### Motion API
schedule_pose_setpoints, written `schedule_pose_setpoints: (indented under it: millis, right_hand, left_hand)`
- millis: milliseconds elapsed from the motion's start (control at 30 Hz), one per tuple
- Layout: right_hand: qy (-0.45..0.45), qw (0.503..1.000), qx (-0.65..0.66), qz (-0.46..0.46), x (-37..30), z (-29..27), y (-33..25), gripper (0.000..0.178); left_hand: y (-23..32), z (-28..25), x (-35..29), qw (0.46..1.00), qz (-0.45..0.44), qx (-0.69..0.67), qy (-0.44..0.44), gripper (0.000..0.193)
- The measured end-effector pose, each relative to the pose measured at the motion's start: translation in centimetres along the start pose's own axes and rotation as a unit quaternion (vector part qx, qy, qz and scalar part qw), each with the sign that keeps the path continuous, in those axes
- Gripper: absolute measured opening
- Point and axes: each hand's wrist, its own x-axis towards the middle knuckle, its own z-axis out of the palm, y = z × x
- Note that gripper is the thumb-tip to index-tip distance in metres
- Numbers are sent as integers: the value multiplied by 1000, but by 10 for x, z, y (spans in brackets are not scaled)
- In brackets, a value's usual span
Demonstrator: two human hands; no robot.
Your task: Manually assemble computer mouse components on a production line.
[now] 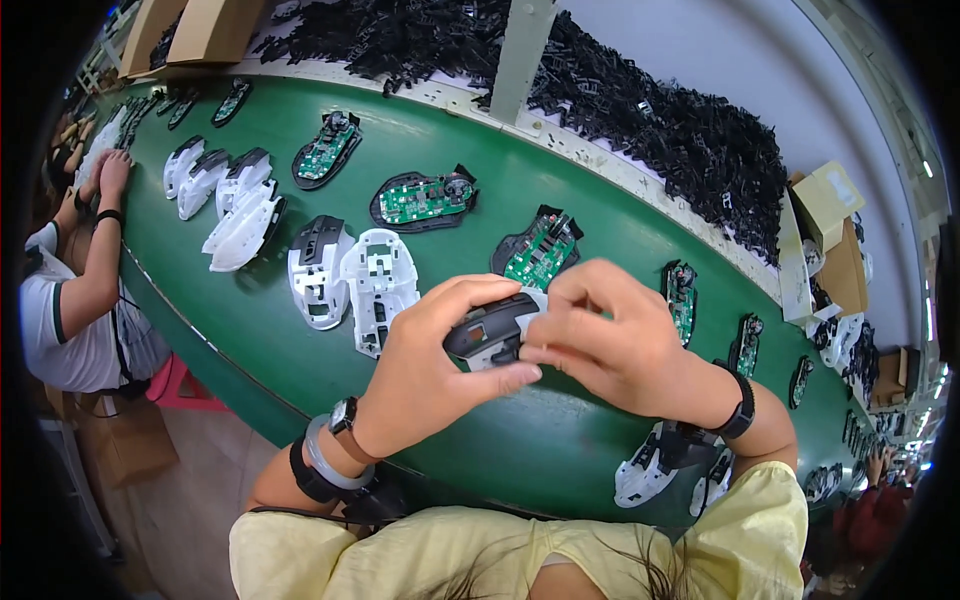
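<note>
A black and white computer mouse shell (488, 328) sits in the grip of my left hand (415, 360), its thumb below and fingers above. At the shell's right end, my right hand (625, 335) is closed with the fingertips pinched; whatever they hold is hidden. Just beyond my hands lies a black mouse base with a green circuit board (538, 255). To the left of my left hand rest a white mouse shell with its inside facing up (380, 290) and a black and white shell (320, 265).
More bases with circuit boards (425, 200) stand along the green work surface (250, 330). White shells (640, 480) lie near my right forearm. Small black parts (670, 140) are heaped behind the far ledge. At the left, another person's hands (115, 170) work by the edge.
</note>
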Motion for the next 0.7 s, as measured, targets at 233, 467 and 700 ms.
schedule_pose_setpoints:
  millis: [233,467,700]
  right_hand:
    - [-36,922,314,223,-7,14,4,56]
    - [-45,924,227,305,-25,16,-21,65]
    - [87,937,-3,338,-78,-50,19,37]
  left_hand:
    - [1,11,-1,931,-130,-334,64,81]
    - [6,15,-2,935,-161,-315,-10,75]
    - [-8,25,-12,803,-195,-400,-397,63]
